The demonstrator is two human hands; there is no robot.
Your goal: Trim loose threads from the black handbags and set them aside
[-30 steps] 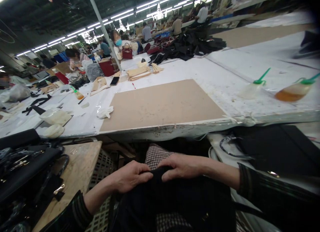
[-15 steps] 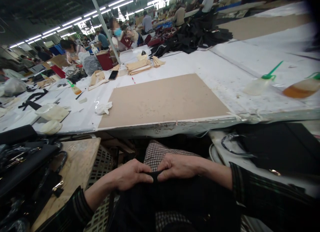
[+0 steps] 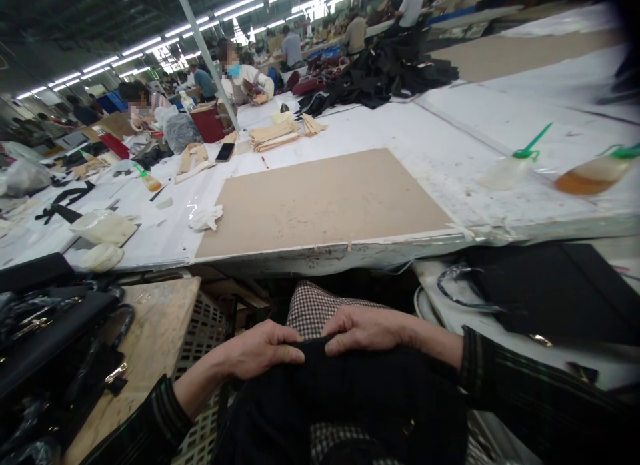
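Note:
Across my lap lies a black bag, its upper edge pinched between thumb and fingers of both hands. My left hand grips that edge on the left. A short way to the right, my right hand is closed on the same edge, thumb on the near side. A small gold-coloured fitting shows low on the dark material. Checked cloth covers my lap beyond and below the bag. Much of the bag's shape is lost in shadow.
A tan board lies on the white table ahead. Two green-spouted bottles stand at right. Black bags with gold fittings are piled at left; another black bag lies at right. Co-workers sit beyond the table.
My hands have moved slightly apart along the bag's edge, leaving more of it exposed between the thumbs. Across the table, a co-worker's dark red piece has been lowered.

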